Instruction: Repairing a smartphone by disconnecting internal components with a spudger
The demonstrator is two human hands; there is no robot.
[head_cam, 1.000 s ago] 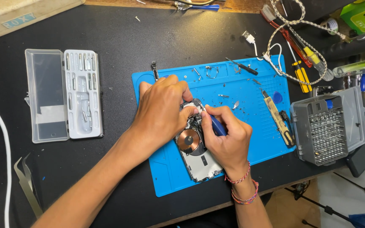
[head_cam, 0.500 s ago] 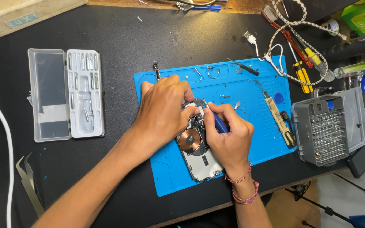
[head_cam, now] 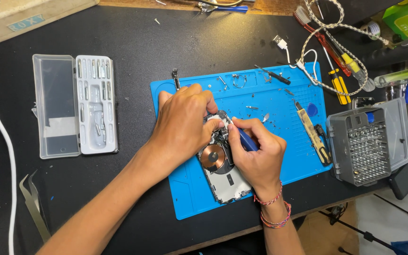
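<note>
Nearest the camera, the right hand (head_cam: 257,158), with braided bands on its wrist, had its fingers (head_cam: 242,126) pinched around a blue-handled screwdriver (head_cam: 247,140), the tip angled down into the upper part of an opened phone (head_cam: 223,174). The phone lay face down near the front of a blue work mat (head_cam: 289,156), its copper-coloured coil showing between the two hands. The left hand (head_cam: 182,123) pressed on the phone's upper end, fingers curled and bracing it, though what they touched underneath was hidden. Small screws and metal parts lay scattered over the far half of the mat, and a yellow utility knife (head_cam: 313,138) rested along its right side. Just right of the mat stood a grey bit case (head_cam: 362,145); well to the left, on the black surface (head_cam: 133,42), an open clear tool box (head_cam: 74,105) lay flat. Beyond, yellow-handled screwdrivers (head_cam: 338,80) and a braided cable (head_cam: 322,28) sat at the far edge.
</note>
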